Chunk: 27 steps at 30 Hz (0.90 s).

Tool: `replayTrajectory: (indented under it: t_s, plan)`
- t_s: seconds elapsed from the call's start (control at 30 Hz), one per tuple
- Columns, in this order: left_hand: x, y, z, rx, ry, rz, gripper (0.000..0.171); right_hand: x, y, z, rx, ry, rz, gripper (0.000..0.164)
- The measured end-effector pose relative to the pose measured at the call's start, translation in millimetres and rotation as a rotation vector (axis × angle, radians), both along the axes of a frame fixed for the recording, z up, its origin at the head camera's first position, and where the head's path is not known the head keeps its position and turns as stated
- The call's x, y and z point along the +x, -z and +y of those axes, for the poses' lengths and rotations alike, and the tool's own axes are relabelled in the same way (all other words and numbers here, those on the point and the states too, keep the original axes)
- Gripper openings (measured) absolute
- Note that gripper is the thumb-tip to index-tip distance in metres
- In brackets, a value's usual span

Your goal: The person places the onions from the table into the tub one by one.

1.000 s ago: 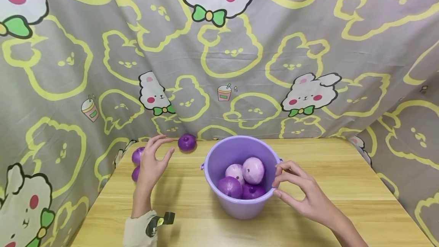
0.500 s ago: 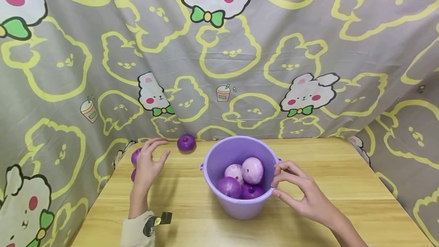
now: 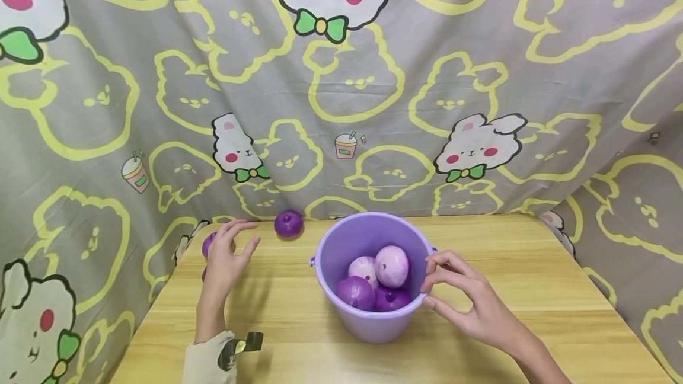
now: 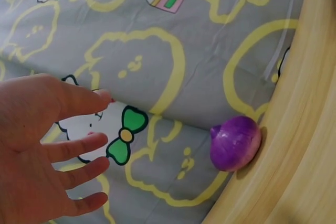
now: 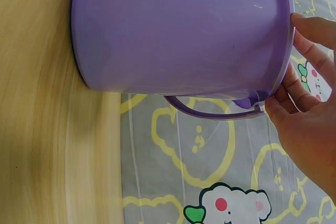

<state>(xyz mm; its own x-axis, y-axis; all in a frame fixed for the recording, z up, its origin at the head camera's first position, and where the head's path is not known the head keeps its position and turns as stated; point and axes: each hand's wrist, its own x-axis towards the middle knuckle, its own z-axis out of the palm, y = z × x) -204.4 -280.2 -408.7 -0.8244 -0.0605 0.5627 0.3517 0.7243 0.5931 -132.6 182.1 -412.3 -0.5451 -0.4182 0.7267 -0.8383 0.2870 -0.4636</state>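
Observation:
A purple bucket (image 3: pixel 368 325) stands on the table with several purple onions (image 3: pixel 356 293) inside, two of them paler. My right hand (image 3: pixel 472 307) holds the bucket's right rim between thumb and fingers, which the right wrist view shows close up at the rim. On the left, my left hand (image 3: pixel 226 262) hovers over the table, fingers spread and nothing in its grasp. Beyond its fingertips lies a single purple onion (image 3: pixel 289 224) near the back edge. Another onion (image 3: pixel 208 245) is partly hidden behind the left hand, with a sliver of one more below it.
The wooden table (image 3: pixel 288 325) meets a grey patterned curtain (image 3: pixel 373 105) at its back and sides. The bucket's handle (image 5: pixel 210 115) hangs down on its far side. A small dark device (image 3: pixel 240 345) is strapped at the left sleeve cuff.
My left hand has drifted a little left and toward me, covering more of the left onions. The right hand stays on the bucket rim, and the bucket keeps its place.

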Motion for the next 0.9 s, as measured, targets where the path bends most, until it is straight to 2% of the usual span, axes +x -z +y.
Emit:
replayTrajectory:
  t_s: [0.2,0.5,0.9]
  plan:
    - [1.3,-0.2,2,0.007,0.024,0.008,0.028,0.8,-0.5,0,-0.006,-0.009,0.003,0.044]
    - [2.2,5.7,-2,0.011,0.057,0.003,0.027,0.4,-1.5,0,-0.009,-0.014,0.005,0.043]
    - [-0.7,17.1,-14,-0.001,0.074,-0.07,0.025,1.6,-2.3,1,-0.007,-0.02,-0.011,0.041]
